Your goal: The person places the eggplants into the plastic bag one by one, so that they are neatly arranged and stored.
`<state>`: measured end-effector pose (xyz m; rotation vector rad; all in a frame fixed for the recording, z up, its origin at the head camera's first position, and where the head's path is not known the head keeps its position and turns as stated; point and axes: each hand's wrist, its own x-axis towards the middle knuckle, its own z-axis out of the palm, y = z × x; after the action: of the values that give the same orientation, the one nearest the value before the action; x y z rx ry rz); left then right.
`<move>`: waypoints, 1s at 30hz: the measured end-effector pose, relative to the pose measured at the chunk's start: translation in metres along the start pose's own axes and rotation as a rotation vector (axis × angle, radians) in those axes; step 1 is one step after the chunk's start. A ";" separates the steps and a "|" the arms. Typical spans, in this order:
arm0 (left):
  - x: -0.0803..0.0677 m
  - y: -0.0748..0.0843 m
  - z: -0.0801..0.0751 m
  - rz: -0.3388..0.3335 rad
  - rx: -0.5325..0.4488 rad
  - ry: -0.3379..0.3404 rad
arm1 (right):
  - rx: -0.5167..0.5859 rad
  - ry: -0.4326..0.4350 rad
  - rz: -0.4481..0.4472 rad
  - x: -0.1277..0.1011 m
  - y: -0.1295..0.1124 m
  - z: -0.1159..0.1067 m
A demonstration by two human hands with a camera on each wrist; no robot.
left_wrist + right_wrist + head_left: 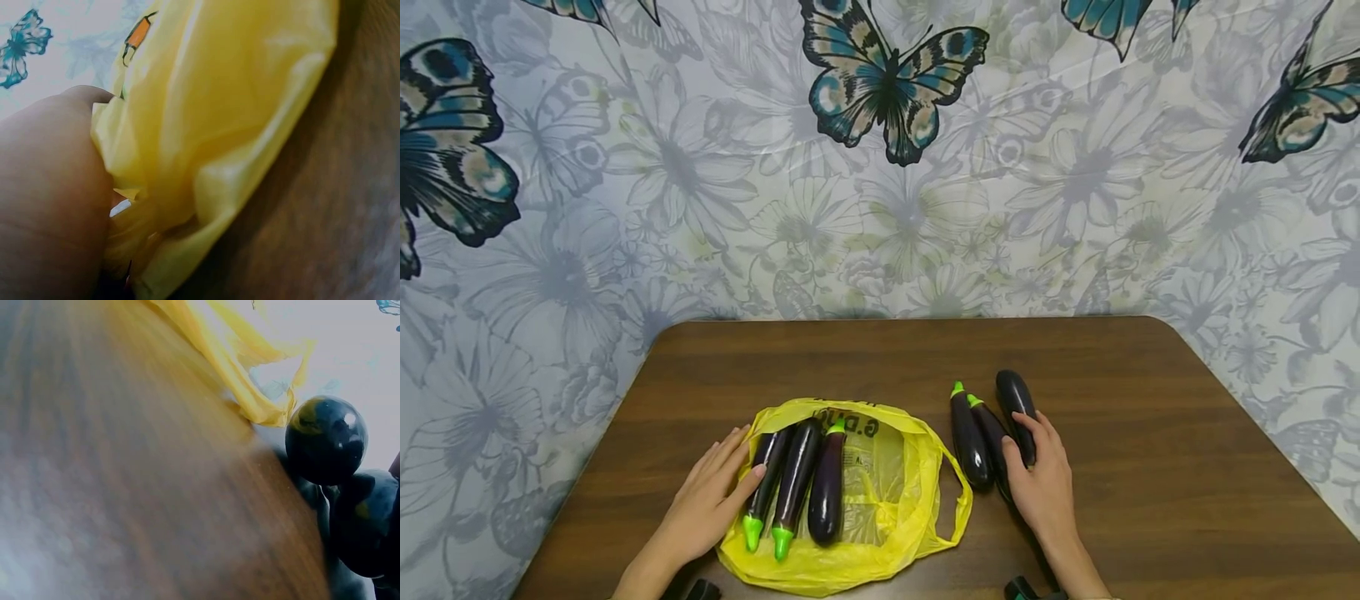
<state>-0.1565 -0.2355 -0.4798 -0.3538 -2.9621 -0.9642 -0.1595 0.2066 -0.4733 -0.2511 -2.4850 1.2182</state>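
A yellow plastic bag (850, 575) lies open on the table, with three dark eggplants (797, 475) inside at its left, two with green ends toward me. My left hand (711, 500) holds the bag's left rim, thumb over the edge and fingers outside; the left wrist view shows the yellow plastic (237, 94) against it. Right of the bag, three more eggplants lie side by side. The rightmost eggplant (1015, 396) is gripped by my right hand (1041, 479), thumb on its left. Rounded ends of eggplants (326, 440) show in the right wrist view; the right fingers are hidden there.
The brown wooden table (1165, 467) extends to both sides and behind the bag. A loop handle (962, 508) of the bag sticks out toward the outside eggplants. Behind the table hangs a butterfly-and-flower patterned cloth (910, 225).
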 end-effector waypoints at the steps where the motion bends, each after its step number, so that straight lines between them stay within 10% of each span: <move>1: 0.000 0.000 0.000 0.000 0.000 0.001 | 0.007 0.010 -0.004 0.000 0.000 0.000; 30: -0.001 0.001 -0.001 0.008 -0.001 0.003 | 0.052 0.147 -0.016 -0.004 -0.001 0.003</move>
<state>-0.1556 -0.2350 -0.4785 -0.3638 -2.9551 -0.9643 -0.1568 0.2031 -0.4752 -0.2958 -2.3226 1.2114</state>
